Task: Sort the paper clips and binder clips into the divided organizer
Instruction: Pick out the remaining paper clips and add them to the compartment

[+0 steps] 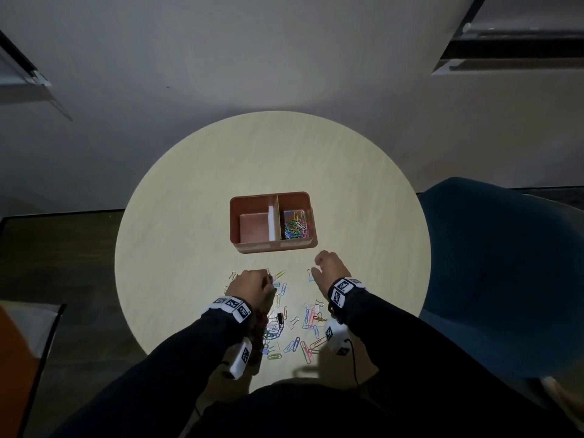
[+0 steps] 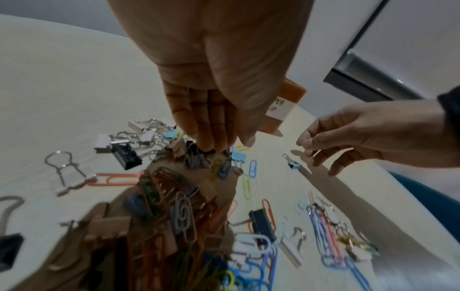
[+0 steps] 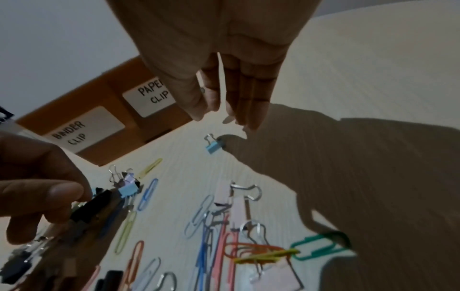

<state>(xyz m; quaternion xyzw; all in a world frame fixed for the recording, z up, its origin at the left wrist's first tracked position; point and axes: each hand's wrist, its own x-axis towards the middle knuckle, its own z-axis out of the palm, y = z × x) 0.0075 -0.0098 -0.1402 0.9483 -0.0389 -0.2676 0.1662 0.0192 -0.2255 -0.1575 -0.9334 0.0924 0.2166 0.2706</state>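
Observation:
An orange divided organizer stands mid-table, labelled BINDER CLIP and PAPER CLIP on its near wall. Its right compartment holds coloured paper clips; the left one shows only bare floor. Loose paper clips and binder clips lie scattered in front of it. My left hand reaches down into the pile, its fingertips pinching a black binder clip. My right hand hovers with relaxed fingers just above a small blue binder clip, holding nothing.
The round pale table ends close behind the clip pile near my body. A dark blue chair stands at the right edge. An orange object sits off the table, low on the left.

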